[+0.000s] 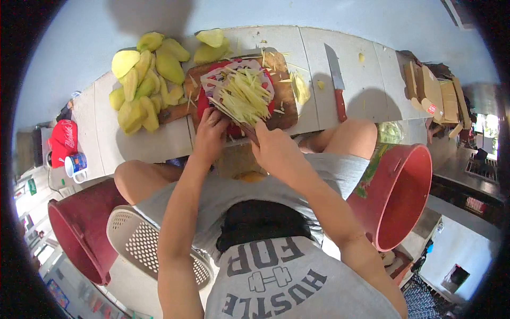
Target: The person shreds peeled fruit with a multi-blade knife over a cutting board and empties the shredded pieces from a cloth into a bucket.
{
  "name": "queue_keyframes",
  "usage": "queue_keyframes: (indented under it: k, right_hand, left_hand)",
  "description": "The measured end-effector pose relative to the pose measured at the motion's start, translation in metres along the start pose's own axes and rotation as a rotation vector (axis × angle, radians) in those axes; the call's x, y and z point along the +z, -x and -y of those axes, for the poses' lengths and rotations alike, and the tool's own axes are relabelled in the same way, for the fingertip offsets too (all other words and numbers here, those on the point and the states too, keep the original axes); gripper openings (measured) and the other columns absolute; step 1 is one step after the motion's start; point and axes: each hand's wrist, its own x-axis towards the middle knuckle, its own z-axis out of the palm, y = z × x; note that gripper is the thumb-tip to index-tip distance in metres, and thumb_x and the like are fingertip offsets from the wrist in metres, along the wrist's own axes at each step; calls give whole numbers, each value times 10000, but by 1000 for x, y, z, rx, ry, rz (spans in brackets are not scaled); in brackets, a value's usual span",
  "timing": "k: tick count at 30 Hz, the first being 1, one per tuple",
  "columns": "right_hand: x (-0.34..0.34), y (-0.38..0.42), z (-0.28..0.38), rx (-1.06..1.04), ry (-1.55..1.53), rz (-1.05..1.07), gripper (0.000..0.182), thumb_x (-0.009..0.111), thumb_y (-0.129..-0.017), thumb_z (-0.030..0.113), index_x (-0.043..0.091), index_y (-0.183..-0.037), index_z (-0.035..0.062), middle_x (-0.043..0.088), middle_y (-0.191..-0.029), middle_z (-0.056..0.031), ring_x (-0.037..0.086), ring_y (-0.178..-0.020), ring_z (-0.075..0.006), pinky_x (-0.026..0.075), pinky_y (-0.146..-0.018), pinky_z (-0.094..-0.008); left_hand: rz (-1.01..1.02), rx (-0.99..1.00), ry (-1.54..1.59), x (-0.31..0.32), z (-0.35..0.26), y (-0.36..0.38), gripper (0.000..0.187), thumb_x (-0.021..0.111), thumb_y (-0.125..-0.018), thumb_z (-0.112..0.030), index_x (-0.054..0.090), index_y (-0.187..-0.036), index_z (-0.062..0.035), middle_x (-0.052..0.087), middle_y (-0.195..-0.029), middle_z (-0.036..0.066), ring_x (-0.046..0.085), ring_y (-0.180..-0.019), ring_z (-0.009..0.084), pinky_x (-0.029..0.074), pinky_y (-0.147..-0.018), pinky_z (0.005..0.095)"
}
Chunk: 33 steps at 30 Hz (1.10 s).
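Note:
My right hand (271,149) is wrapped around the handle of a knife (240,123), whose blade points up and left along the near side of a heap of pale green strips (247,94). The strips look like cut green mango. They lie on a red and pale patterned cloth or plate (204,103), on top of a wooden chopping board (286,101). My left hand (211,133) has its fingers curled at the near left edge of the red item, close to the blade. What those fingers hold is hidden.
Peeled green mangoes (170,68) are piled left of the board. A second knife (336,77) with a red handle lies to the right on the tiled counter (313,53). Red bins (404,196) stand on both sides below. A blue mug (77,164) sits far left, cardboard (427,87) far right.

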Motion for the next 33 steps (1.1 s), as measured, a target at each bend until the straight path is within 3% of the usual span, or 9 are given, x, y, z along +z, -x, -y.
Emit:
queue_keyframes:
  k: [4,7,15,23,25,33]
  right_hand:
    - [32,-21,-25,-60,-42,-78,263,595,-924,201,496,-1028,-20,665,-801,-301,676,-788,-489,559,-725,-564]
    - [41,-11,-24,37,-42,-28,273,602,-919,204,495,-1026,-24,664,-801,-304,673,-786,-491,554,-724,-570]
    - [5,-3,-5,-12,-42,-25,278,598,-924,206,483,-1053,-12,660,-807,-315,673,-803,-488,548,-725,-581]
    - [20,-5,-2,27,-37,-8,272,608,-925,202,485,-1040,-12,660,-798,-301,677,-800,-479,554,-713,-569]
    - [12,-7,3,2,17,-34,276,613,-923,204,486,-1038,-12,660,-791,-295,676,-798,-479,553,-716,-569]
    - [13,-1,2,6,-36,-44,292,623,-916,203,486,-1042,-22,655,-833,-311,662,-817,-498,538,-721,-583]
  left_hand:
    - [4,10,-30,-1,7,-4,290,647,-671,92,676,-938,-15,620,-1052,129,562,-1065,375,498,-898,456]
    - [-62,-43,-31,-1,3,0,292,649,-687,100,672,-955,-13,606,-1044,136,559,-1061,378,497,-891,456]
    - [5,-64,-8,-3,8,5,317,644,-678,106,661,-976,-1,603,-1079,152,557,-1058,381,499,-887,455]
    - [84,-39,-13,1,14,17,330,629,-672,107,645,-986,5,602,-1087,163,560,-1039,382,501,-866,465]
    - [-5,-20,31,3,18,8,311,629,-667,106,633,-962,9,602,-1084,162,565,-1031,382,505,-859,462]
    - [-20,-12,54,2,13,12,304,632,-686,107,634,-973,9,613,-1038,160,590,-1001,388,515,-854,450]
